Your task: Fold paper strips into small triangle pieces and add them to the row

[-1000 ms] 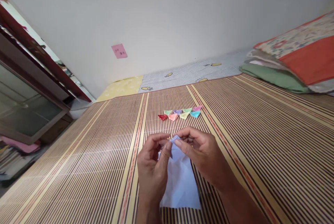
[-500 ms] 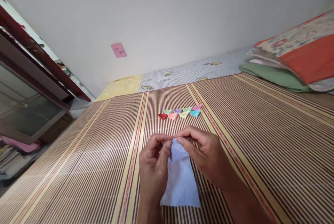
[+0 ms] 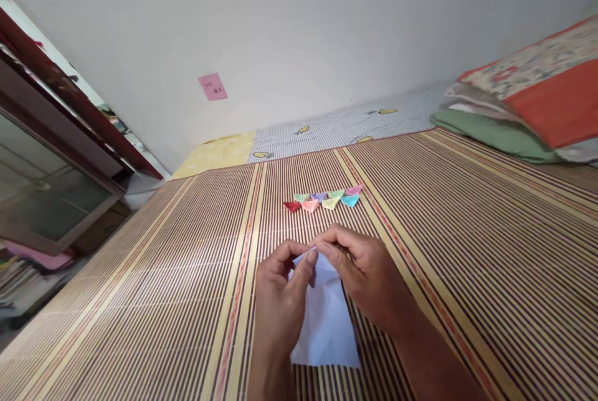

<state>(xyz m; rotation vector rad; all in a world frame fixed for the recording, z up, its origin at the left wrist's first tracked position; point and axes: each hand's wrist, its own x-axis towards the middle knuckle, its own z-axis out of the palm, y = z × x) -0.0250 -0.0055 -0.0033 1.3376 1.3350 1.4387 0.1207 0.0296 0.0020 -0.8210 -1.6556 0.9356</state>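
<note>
Pinching the top of a pale blue paper (image 3: 327, 332), the left hand (image 3: 281, 298) and right hand (image 3: 371, 273) meet with thumbs and forefingers closed on it; their other fingers are curled and partly hidden. The paper spreads below the hands, over the striped mat (image 3: 163, 307); how much of it touches the mat is hard to tell. Between the hands and the mat's far edge sit eight small folded papers (image 3: 331, 203) in two close rows: green, purple, green and pink behind; red, salmon, yellow and bright blue in front. Folded bedding (image 3: 537, 102) is piled toward the far right corner. Beyond the far edge lies checked cloth (image 3: 327, 132), beside yellow cloth (image 3: 217, 155). A pink note (image 3: 212, 87) is on the wall (image 3: 299, 27).
</note>
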